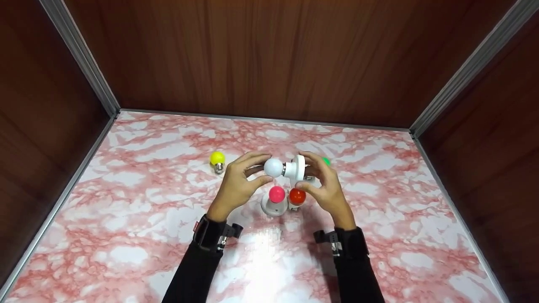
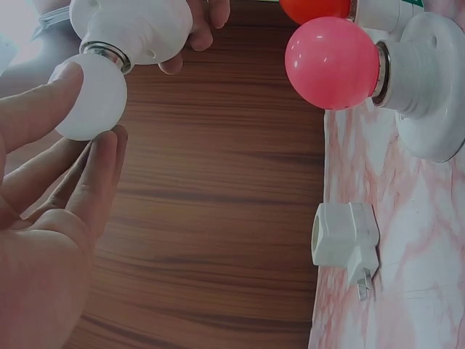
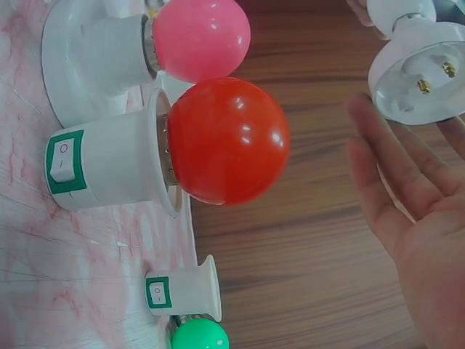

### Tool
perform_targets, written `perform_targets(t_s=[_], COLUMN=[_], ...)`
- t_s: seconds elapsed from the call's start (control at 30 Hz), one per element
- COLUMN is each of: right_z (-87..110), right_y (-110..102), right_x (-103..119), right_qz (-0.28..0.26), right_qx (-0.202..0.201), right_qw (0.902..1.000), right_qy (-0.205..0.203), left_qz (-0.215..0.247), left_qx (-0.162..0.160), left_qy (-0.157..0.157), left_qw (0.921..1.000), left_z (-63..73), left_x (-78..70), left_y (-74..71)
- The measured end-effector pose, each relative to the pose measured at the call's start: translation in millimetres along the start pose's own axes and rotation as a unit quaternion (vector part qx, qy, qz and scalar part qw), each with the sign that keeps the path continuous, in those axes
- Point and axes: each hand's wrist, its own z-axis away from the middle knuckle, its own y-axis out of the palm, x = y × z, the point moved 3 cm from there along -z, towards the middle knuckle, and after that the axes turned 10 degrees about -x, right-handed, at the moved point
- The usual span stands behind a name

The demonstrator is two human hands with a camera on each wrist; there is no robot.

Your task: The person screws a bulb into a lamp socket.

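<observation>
Head view, centre: round white bulb (image 1: 273,167) meets white round-based plastic lamp holder (image 1: 300,168), left hand (image 1: 239,184) half-curled, pinching bulb, right hand (image 1: 325,184) half-curled, gripping holder's base; any twist probably wants both axes aligned.

Below the right grip (image 3: 429,233), the rocker switch (image 3: 64,160) on the white socket (image 3: 120,160) of the red bulb (image 3: 231,142) bears a circle and a dash; a smaller switch (image 3: 158,292), also below, apparently carries the same marks.
</observation>
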Motion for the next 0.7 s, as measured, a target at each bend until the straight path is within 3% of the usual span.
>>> perform_targets(t_s=[0.3,0.43,0.7], right_z=[0.4,0.5,0.7], right_y=[-1.5,-1.7,-0.4], right_x=[0.5,0.5,2.9], right_qz=[0.014,0.018,0.011], right_qx=[-0.018,-0.021,-0.014], right_qw=[0.9997,0.9996,0.9997], right_qy=[0.004,-0.002,-0.018], left_qz=[-0.057,-0.062,-0.062], left_qx=[0.008,0.01,-0.027], left_qy=[-0.008,-0.021,-0.04], left_qw=[0.9983,0.9978,0.9969], left_z=[0.9,1.0,0.4], left_x=[-0.9,-0.8,-0.1], left_y=[-2.0,-1.8,0.4])
